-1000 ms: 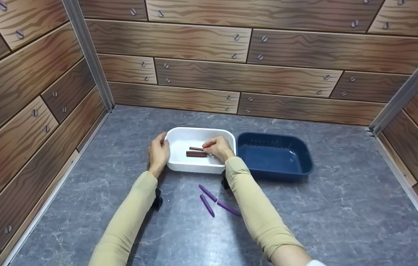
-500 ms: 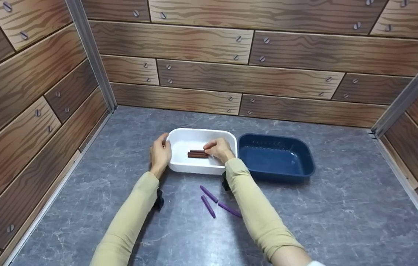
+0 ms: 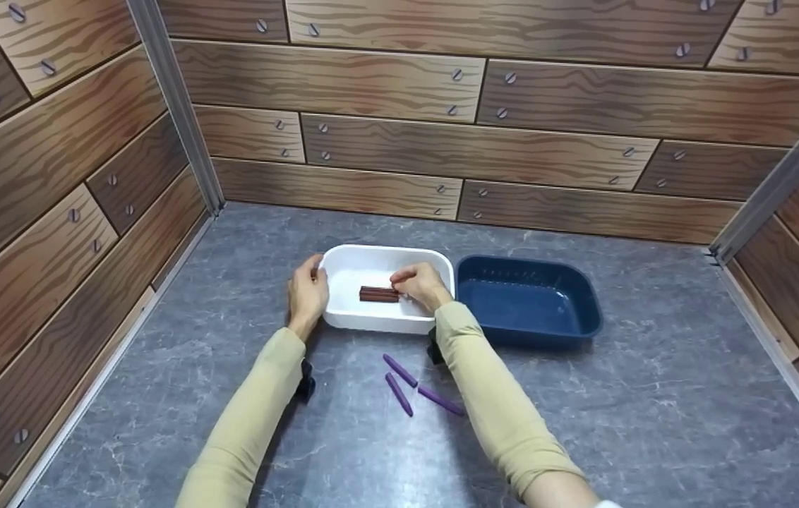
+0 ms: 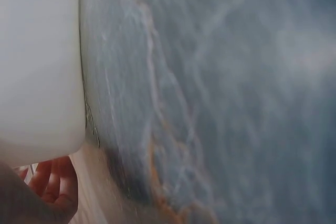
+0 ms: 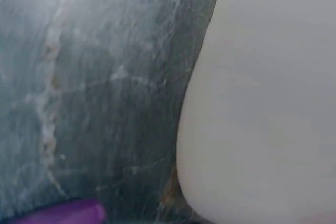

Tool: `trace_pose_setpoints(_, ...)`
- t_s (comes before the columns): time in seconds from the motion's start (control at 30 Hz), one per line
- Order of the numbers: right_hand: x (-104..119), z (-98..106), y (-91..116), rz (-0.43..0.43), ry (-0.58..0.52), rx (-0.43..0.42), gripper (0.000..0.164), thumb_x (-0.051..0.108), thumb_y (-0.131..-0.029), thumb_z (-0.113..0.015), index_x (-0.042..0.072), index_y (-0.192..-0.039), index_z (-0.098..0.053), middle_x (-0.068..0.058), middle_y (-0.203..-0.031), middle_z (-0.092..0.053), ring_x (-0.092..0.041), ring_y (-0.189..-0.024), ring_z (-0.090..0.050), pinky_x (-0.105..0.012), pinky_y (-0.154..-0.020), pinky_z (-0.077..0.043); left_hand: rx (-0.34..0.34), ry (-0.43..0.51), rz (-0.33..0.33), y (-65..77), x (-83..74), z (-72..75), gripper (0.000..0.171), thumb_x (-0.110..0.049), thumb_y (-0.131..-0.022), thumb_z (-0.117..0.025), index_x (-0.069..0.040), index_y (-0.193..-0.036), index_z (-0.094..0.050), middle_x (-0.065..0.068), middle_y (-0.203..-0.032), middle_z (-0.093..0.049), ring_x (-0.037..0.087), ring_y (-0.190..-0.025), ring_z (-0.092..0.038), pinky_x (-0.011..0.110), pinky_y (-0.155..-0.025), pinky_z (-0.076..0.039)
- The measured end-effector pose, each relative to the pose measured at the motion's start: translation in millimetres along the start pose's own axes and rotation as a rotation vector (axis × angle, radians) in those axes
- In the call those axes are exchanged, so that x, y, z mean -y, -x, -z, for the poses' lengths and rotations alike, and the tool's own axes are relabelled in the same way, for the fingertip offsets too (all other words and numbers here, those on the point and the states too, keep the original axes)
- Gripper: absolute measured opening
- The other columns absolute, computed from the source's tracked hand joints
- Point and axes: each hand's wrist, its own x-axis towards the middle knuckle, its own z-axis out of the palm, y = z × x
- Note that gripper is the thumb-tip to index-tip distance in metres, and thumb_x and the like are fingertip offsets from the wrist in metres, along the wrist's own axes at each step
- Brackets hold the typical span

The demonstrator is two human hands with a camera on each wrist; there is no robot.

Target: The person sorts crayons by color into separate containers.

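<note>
In the head view, several reddish-brown sticks point(image 3: 379, 294) lie side by side in a compact row on the floor of the white tray point(image 3: 388, 323). My right hand point(image 3: 422, 285) reaches over the tray's near right side and pinches the far stick by its right end; the fingers cover the sticks' right ends. At the tray's left end, my left hand point(image 3: 308, 293) grips the outer wall. From the left wrist, curled fingers point(image 4: 55, 184) show beneath the tray's white corner point(image 4: 39, 77). The right wrist view holds mostly the tray's outer wall point(image 5: 257, 103).
A dark blue tray point(image 3: 528, 334) stands right against the white one. On the grey marbled tabletop point(image 3: 343, 451), 3 purple tapered sticks point(image 3: 399, 394) lie in front, beside the right forearm. Wood-patterned walls point(image 3: 385, 141) enclose the back and sides.
My right hand has drawn the far brown stick toward the others, closing the gap between them. The left hand keeps its place on the white tray. The view has shifted slightly.
</note>
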Motion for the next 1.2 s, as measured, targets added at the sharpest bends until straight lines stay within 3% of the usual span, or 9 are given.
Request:
trace_pose_setpoints(0.17,4.1,5.1,2.4,-0.005,0.002,0.044,0.021,0.002,-0.089,-0.066,-0.002,-0.109,-0.072,-0.01,-0.094,-0.071,-0.01,-0.064,-0.055,-0.022,-0.06,-0.047,0.015,0.026,0.005,-0.3,1.2,0.7,0.037,-0.014,-0.101,-0.048,-0.008,-0.137,-0.057,0.017,-0.114,-0.067,0.029,-0.102,-0.063,0.043,-0.09,-0.048)
trace_pose_setpoints(0.27,8.3,8.8,5.2,0.029,-0.024,0.085,0.024,0.002,-0.09,-0.065,-0.005,-0.113,-0.07,-0.014,-0.103,-0.072,-0.011,-0.076,-0.06,-0.03,-0.076,-0.055,0.006,0.026,0.022,0.1,2.8,1.9,0.037,-0.014,-0.101,-0.048,-0.009,-0.136,-0.058,0.017,-0.113,-0.067,0.028,-0.102,-0.063,0.042,-0.089,-0.048)
trace_pose_setpoints(0.4,14.5,15.3,13.5,0.082,-0.079,0.124,0.026,0.001,-0.09,-0.064,-0.007,-0.115,-0.068,-0.018,-0.111,-0.071,-0.015,-0.09,-0.063,-0.04,-0.09,-0.054,0.006,0.015,0.025,0.6,3.4,2.9,0.037,-0.015,-0.1,-0.049,-0.009,-0.136,-0.058,0.016,-0.111,-0.067,0.028,-0.099,-0.063,0.042,-0.088,-0.048)
trace_pose_setpoints(0.57,16.7,22.8,31.0,0.164,-0.106,0.125,0.023,0.004,-0.092,-0.063,-0.006,-0.112,-0.069,-0.018,-0.107,-0.072,-0.015,-0.09,-0.065,-0.035,-0.083,-0.056,0.035,0.011,0.051,0.2,0.9,5.2,0.037,-0.015,-0.1,-0.05,-0.01,-0.136,-0.058,0.016,-0.109,-0.067,0.028,-0.096,-0.063,0.04,-0.086,-0.048)
trace_pose_setpoints(0.8,7.5,37.1,57.9,0.267,-0.169,0.067,0.019,0.003,-0.092,-0.064,-0.006,-0.107,-0.071,-0.018,-0.104,-0.072,-0.013,-0.086,-0.065,-0.034,-0.08,-0.056,0.142,0.203,0.161,-4.6,-2.1,11.5,0.038,-0.014,-0.101,-0.051,-0.009,-0.138,-0.054,0.017,-0.119,-0.059,0.028,-0.106,-0.058,0.037,-0.086,-0.05)
trace_pose_setpoints(0.97,-3.5,50.5,69.4,0.285,-0.215,0.029,0.021,0.004,-0.093,-0.064,-0.008,-0.109,-0.07,-0.018,-0.105,-0.072,-0.013,-0.086,-0.065,-0.035,-0.082,-0.057,0.169,0.229,0.187,-5.5,1.1,13.8,0.038,-0.015,-0.101,-0.052,-0.01,-0.138,-0.054,0.015,-0.121,-0.057,0.028,-0.109,-0.057,0.036,-0.087,-0.049)
trace_pose_setpoints(1.2,-15.8,78.1,80.0,0.267,-0.286,-0.083,0.024,0.001,-0.09,-0.065,-0.009,-0.111,-0.069,-0.017,-0.103,-0.072,-0.01,-0.085,-0.065,-0.025,-0.077,-0.055,0.178,0.235,0.175,-6.9,0.3,12.9,0.037,-0.016,-0.101,-0.051,-0.01,-0.138,-0.054,0.015,-0.121,-0.058,0.026,-0.107,-0.056,0.035,-0.086,-0.048)
